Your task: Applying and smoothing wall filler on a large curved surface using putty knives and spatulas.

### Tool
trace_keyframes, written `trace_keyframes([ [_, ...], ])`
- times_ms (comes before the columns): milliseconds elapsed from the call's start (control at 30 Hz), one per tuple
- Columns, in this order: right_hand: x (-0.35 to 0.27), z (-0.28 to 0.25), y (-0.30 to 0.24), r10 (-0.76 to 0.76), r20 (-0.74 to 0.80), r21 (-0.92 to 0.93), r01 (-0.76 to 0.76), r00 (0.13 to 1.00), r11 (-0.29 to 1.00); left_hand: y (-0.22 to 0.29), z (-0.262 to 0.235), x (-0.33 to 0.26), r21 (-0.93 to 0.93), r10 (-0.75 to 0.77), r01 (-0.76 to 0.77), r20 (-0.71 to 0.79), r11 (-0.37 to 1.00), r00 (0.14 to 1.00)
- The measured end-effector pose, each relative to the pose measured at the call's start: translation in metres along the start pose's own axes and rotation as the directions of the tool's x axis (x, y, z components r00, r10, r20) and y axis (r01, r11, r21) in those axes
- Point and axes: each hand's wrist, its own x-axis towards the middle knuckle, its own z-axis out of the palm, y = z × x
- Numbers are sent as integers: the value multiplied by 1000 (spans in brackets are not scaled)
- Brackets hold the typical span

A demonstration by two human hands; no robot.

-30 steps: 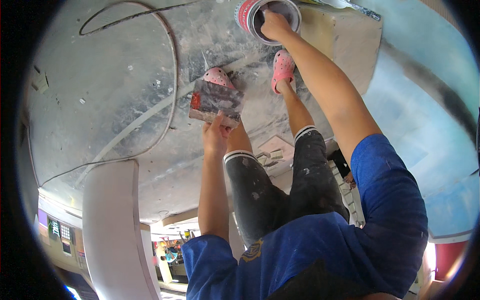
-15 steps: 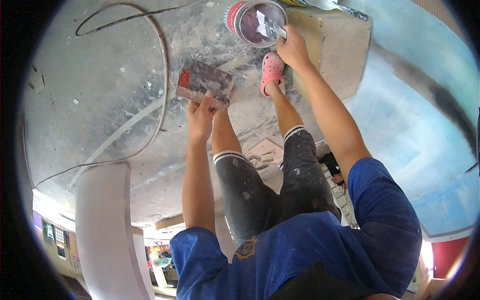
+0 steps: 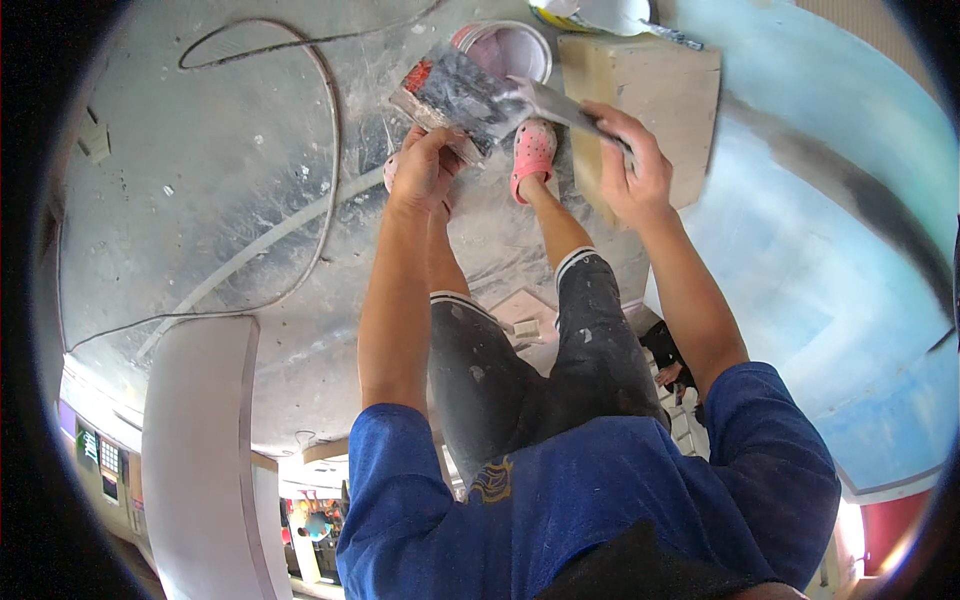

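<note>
My left hand (image 3: 424, 172) is closed on the near edge of a wide, flat putty blade (image 3: 458, 92), smeared grey with a red patch at its left corner. In my right hand (image 3: 638, 165) is the handle of a putty knife (image 3: 568, 110). A pale lump of putty sits around the knife's front end, which meets the right side of the wide blade; motion blurs it. Just behind the wide blade stands a round tub (image 3: 547, 55) of pinkish-grey putty, partly covered by the blade.
A pale box-like block (image 3: 660, 95) stands right of the tub, with another open container (image 3: 592, 17) behind it. A cable (image 3: 332, 150) loops over the dusty floor at left. My pink clogs (image 3: 535, 150) are beneath my hands. A blue-painted panel (image 3: 800, 270) fills the right side.
My right hand has drawn the putty knife out of the tub and brought it back to the wide blade. My left hand has moved the blade forward and right, close to the tub.
</note>
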Motion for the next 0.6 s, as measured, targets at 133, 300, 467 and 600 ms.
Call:
trace_keyframes([
  [133,21,-48,-75,-226,-27,32,226,974,974,33,65,-59,-79,84,-76,111,994,990],
  [300,33,-104,-179,-378,-113,108,389,919,915,86,135,-163,-193,174,-110,355,975,918],
  [467,18,-154,-277,-571,-99,58,578,815,814,115,191,-282,-190,299,-232,555,954,776],
  [600,-20,-200,-342,-745,-5,-175,732,667,658,105,204,-352,-152,409,-412,632,898,659],
])
